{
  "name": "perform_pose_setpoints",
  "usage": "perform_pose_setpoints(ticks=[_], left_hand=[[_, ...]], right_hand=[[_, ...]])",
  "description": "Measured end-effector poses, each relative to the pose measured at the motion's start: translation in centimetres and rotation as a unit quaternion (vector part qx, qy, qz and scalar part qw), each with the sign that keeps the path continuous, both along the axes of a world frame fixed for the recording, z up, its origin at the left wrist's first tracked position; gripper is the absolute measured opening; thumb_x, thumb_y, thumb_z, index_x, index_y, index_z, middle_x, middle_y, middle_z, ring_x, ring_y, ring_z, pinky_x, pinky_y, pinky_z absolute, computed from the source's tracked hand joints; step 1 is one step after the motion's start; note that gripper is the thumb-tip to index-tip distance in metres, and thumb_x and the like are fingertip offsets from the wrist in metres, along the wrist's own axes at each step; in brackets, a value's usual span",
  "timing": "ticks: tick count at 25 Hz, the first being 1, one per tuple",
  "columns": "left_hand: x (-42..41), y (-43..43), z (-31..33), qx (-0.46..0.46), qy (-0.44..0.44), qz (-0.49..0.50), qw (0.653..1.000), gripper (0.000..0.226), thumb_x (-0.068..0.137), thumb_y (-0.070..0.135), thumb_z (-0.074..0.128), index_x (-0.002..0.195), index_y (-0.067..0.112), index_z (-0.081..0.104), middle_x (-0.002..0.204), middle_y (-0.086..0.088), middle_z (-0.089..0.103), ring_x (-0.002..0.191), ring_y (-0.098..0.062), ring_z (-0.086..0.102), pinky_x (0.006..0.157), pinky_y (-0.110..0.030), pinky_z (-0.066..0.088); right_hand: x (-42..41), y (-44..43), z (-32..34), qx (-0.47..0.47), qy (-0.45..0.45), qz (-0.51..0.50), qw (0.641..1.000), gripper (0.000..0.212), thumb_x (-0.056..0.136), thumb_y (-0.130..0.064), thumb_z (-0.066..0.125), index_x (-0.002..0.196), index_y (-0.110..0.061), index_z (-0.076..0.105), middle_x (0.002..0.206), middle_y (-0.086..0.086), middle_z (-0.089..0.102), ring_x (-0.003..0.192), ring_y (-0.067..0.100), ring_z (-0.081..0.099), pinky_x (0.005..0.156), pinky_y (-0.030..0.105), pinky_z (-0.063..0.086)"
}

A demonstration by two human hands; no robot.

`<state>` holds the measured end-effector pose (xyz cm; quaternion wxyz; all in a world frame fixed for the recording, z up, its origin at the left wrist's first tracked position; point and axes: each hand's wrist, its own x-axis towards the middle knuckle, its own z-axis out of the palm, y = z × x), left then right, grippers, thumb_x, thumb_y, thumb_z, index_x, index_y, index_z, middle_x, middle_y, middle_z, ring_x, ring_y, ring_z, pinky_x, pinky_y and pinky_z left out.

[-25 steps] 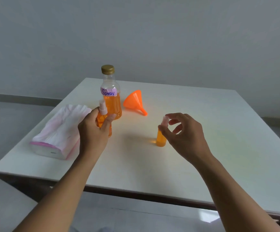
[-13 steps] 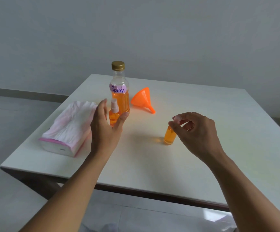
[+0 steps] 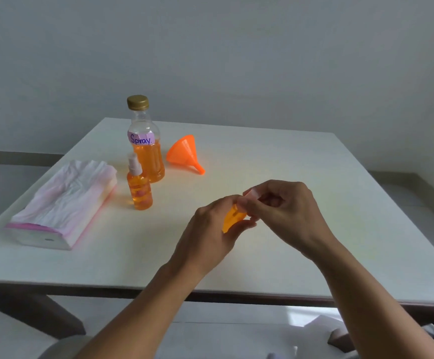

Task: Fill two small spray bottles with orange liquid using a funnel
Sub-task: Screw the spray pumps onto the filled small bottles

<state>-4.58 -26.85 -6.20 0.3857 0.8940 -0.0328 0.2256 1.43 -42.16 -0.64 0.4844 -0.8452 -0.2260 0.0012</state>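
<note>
One small spray bottle [image 3: 139,189], full of orange liquid with its spray head on, stands alone on the white table [image 3: 288,161], in front of the big bottle [image 3: 146,149] labelled "Spray" with a gold cap. An orange funnel [image 3: 184,154] lies on its side to the right of that bottle. My left hand [image 3: 210,229] grips the body of the second small bottle [image 3: 232,217], which is tilted and mostly hidden. My right hand [image 3: 286,211] pinches the pale spray cap [image 3: 249,195] at its top.
A pack of white and pink tissues [image 3: 63,206] lies at the table's left edge. The table's front edge runs below my forearms. A grey wall stands behind the table.
My left hand let go of the first small bottle, crossed to the right and took hold of the second bottle. My right hand stayed on its cap. The bottle now tilts.
</note>
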Motion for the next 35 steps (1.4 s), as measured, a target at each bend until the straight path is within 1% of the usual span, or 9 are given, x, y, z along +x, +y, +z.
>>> perform_pose_setpoints(ticks=[6,11,14,18,20,23,26,31,35], left_hand=[[1.9,-1.6,-0.2,0.03,-0.01,-0.042,0.999,0.038,0.085,0.027,0.073,0.122,0.027,0.064,0.11,0.009,0.072,0.095,-0.009,0.066,0.079,-0.014,0.051],[2.5,-1.4,-0.2,-0.001,0.027,-0.046,0.999,0.042,0.087,0.036,0.069,0.127,0.034,0.058,0.115,0.013,0.068,0.095,0.006,0.06,0.082,-0.006,0.047],[2.5,-1.8,0.3,-0.044,0.071,-0.046,0.995,0.049,0.088,0.052,0.058,0.133,0.046,0.04,0.12,0.012,0.065,0.101,-0.007,0.064,0.083,-0.024,0.056],[2.2,-2.4,0.6,-0.065,0.066,-0.046,0.995,0.05,0.094,0.053,0.048,0.136,0.051,0.023,0.107,0.008,0.065,0.079,-0.01,0.066,0.069,-0.038,0.059],[2.3,-2.8,0.5,-0.079,0.061,-0.054,0.994,0.049,0.096,0.05,0.045,0.138,0.052,0.019,0.107,0.01,0.064,0.082,-0.008,0.064,0.069,-0.032,0.056],[2.3,-3.3,0.3,-0.081,0.061,-0.075,0.992,0.048,0.101,0.035,0.04,0.142,0.049,0.019,0.143,0.02,0.039,0.121,0.013,0.048,0.086,-0.007,0.04],[2.6,-3.7,0.1,-0.058,0.032,-0.06,0.996,0.039,0.101,0.024,0.041,0.138,0.035,0.036,0.14,0.006,0.052,0.116,-0.008,0.056,0.076,0.002,0.035],[3.8,-4.5,0.4,0.013,-0.054,0.009,0.998,0.029,0.102,0.035,0.042,0.13,0.031,0.048,0.117,0.003,0.068,0.1,-0.011,0.065,0.079,-0.026,0.055],[5.6,-5.0,0.0,0.064,-0.057,0.05,0.995,0.029,0.102,0.036,0.038,0.129,0.031,0.046,0.105,-0.003,0.068,0.089,-0.025,0.065,0.072,-0.044,0.057]], right_hand=[[1.4,-3.0,0.5,0.0,0.084,0.016,0.996,0.011,0.085,-0.025,0.076,0.079,-0.018,0.082,0.078,0.004,0.078,0.076,0.022,0.074,0.076,0.047,0.062],[2.8,-6.1,1.2,0.05,0.072,-0.025,0.996,0.009,0.093,-0.024,0.072,0.094,-0.019,0.079,0.097,-0.018,0.077,0.079,0.003,0.07,0.08,0.028,0.06],[3.5,-7.7,1.0,0.067,0.078,-0.051,0.993,0.007,0.093,-0.018,0.072,0.088,-0.023,0.075,0.107,-0.002,0.077,0.07,0.005,0.063,0.083,0.034,0.059],[3.6,-8.2,0.3,0.03,0.071,-0.075,0.994,0.009,0.089,-0.025,0.076,0.096,-0.03,0.078,0.091,0.006,0.075,0.072,0.009,0.066,0.075,0.028,0.056],[3.6,-8.2,0.0,0.003,0.048,-0.094,0.994,0.012,0.088,-0.026,0.076,0.099,-0.03,0.078,0.091,-0.002,0.073,0.079,0.011,0.069,0.073,0.023,0.054],[3.7,-8.1,-0.2,-0.032,0.021,-0.112,0.993,0.012,0.087,-0.025,0.077,0.099,-0.028,0.078,0.1,-0.006,0.071,0.085,0.009,0.07,0.071,0.016,0.05],[3.7,-8.2,-0.2,-0.052,0.005,-0.116,0.992,0.013,0.088,-0.026,0.076,0.1,-0.028,0.078,0.102,-0.01,0.071,0.087,0.005,0.069,0.072,0.013,0.049],[3.7,-8.3,-0.2,-0.061,-0.012,-0.12,0.991,0.018,0.088,-0.026,0.076,0.106,-0.029,0.078,0.099,-0.011,0.069,0.086,0.004,0.069,0.07,0.009,0.047],[3.9,-8.7,-0.3,-0.064,-0.025,-0.127,0.989,0.019,0.088,-0.026,0.077,0.106,-0.028,0.078,0.097,-0.012,0.067,0.085,0.003,0.068,0.065,0.002,0.046]])
